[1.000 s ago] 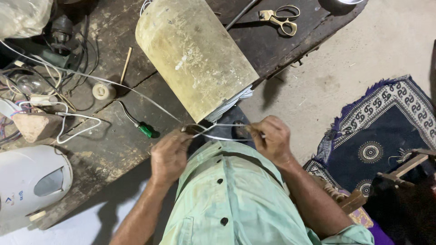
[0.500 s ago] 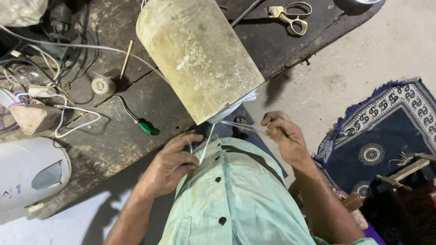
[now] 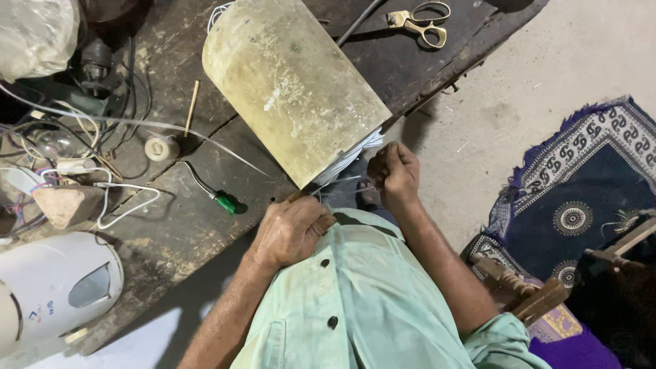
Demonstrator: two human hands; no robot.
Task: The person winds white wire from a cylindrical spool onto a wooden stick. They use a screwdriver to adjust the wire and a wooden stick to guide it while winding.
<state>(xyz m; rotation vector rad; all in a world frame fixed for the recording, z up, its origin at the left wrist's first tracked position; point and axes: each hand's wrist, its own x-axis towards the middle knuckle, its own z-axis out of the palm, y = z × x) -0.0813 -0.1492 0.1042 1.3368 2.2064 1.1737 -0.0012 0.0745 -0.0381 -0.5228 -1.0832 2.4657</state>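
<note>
nearest to me is the pale green shirt (image 3: 355, 301), and both of my hands sit just past its collar at the near edge of the bench (image 3: 171, 239). my left hand (image 3: 290, 229) is curled into a loose fist, fingers folded under, knuckles up; something thin pokes out at its far side, but i cannot tell just what it grips. my right hand (image 3: 395, 171) is also closed, fingertips pinched together on a thin white wire (image 3: 342, 181) that runs left from it toward the left hand. the two hands are near each other, not touching.

that wire lies right at the open near end of the big drum (image 3: 294, 82), a dull yellowish cylinder lying on its side on the bench, with a bundle of white strands showing at its lower rim.

left of the hands, a green-handled screwdriver (image 3: 215, 197) lies flat on the wood. farther left sit a white kettle (image 3: 51, 290), a stone (image 3: 65, 203), and a small white roll (image 3: 162, 147) beside a thin stick (image 3: 191, 106). a tangle of cables (image 3: 82, 130) fills the far left.

at the far edge lie scissors (image 3: 418, 20). on the floor to the right is a patterned blue rug (image 3: 588, 184).
</note>
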